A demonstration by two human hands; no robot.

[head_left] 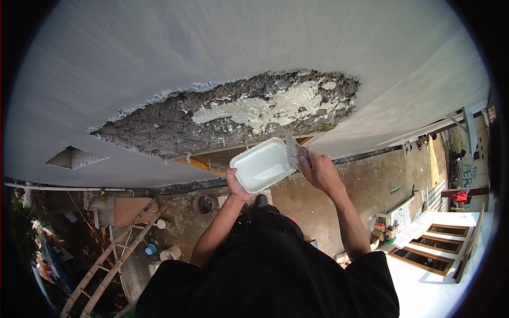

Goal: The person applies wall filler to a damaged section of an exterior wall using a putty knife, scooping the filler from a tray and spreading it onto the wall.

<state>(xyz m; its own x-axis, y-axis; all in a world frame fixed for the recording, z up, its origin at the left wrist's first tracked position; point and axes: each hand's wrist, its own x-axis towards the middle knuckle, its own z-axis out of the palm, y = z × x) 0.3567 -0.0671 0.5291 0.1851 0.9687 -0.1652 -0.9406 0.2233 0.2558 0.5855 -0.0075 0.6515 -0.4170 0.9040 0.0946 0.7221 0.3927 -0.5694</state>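
My left hand point(237, 185) grips the near left side of a white rectangular plastic tub point(249, 153), its thumb at the rim. Smooth white paste, probably filler, lies in the tub. At the tub's right end, my right hand point(321, 172) is closed round a putty knife point(292, 149) with a smeared broad blade, held over or against the rim; I cannot tell which. Beyond both hands, a long rough grey recess point(169, 122) runs across the pale wall point(238, 42). Uneven white filler point(275, 107) covers its middle and right part.
A wooden ladder point(114, 259) leans at the lower left, near a blue cup point(151, 249) and several containers. A dark bucket point(202, 204) stands on the concrete floor point(366, 175) by my feet. A small square opening point(77, 158) breaks the wall at left. Wood-framed windows point(432, 244) show at the right.
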